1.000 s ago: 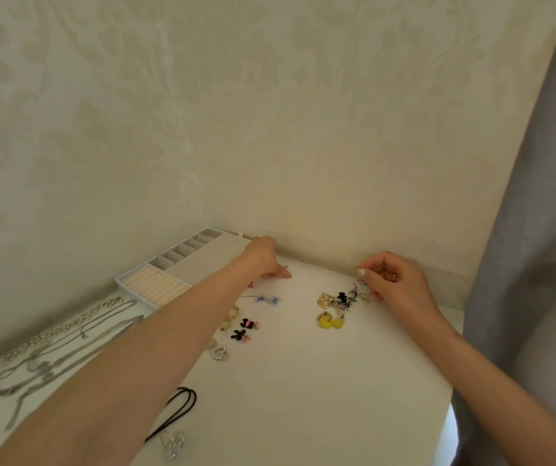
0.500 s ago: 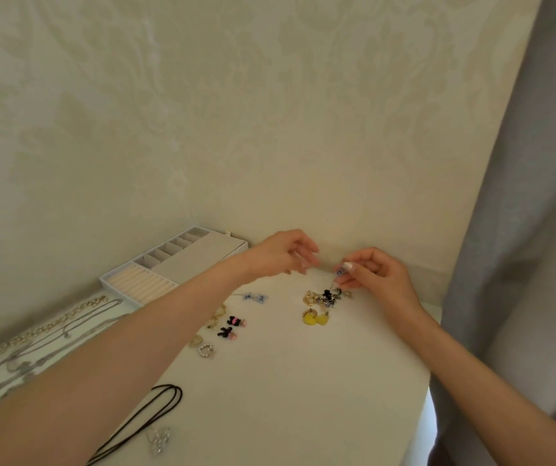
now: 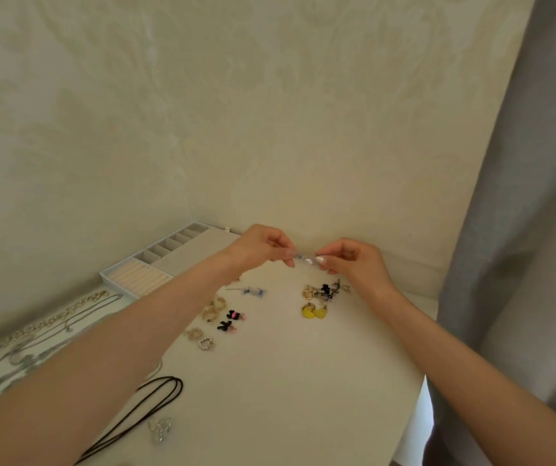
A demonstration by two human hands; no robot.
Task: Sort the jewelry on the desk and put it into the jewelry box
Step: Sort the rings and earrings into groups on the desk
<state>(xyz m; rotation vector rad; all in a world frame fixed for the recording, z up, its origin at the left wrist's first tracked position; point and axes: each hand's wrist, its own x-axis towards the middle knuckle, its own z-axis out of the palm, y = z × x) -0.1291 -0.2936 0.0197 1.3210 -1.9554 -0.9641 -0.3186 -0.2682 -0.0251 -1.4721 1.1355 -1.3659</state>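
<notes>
A: Hands, quick.
B: Left hand (image 3: 263,247) and right hand (image 3: 353,264) meet in the air over the back of the desk (image 3: 286,381), close to the wall (image 3: 202,112). Both pinch one small piece (image 3: 305,260), bluish and white, with thumb and forefinger tips on each end. The other fingers curl in toward the palms.
A: What is the piece?
B: Too small and blurred, cannot tell. It hangs clear of the desk, between the two hands.
A: Box?
B: Jewelry box (image 3: 165,260) sits open in the far left corner, against the wall, left of the left hand. It has a cream ridged pad at the near end, a row of small compartments along the wall side, and a flat grey panel beside them.
A: Rest of the jewelry?
B: All on the desk, outside the box. Tangled pile (image 3: 325,290) just under the right hand, yellow earrings (image 3: 314,312) just in front of it. Blue bow earring (image 3: 253,291) below the left wrist. Nearer the camera: gold hoops (image 3: 214,307), black bow earrings (image 3: 231,319) beside them, pearl hoops (image 3: 201,339) nearer still. Silver chains (image 3: 17,348) lie along the left side, partly hidden by the left forearm. Black cord necklace (image 3: 155,401) lies low in the view, with a silver pendant (image 3: 160,430) beside its loop.
A: Background?
B: Grey curtain (image 3: 521,230) on the right, past the desk edge.
</notes>
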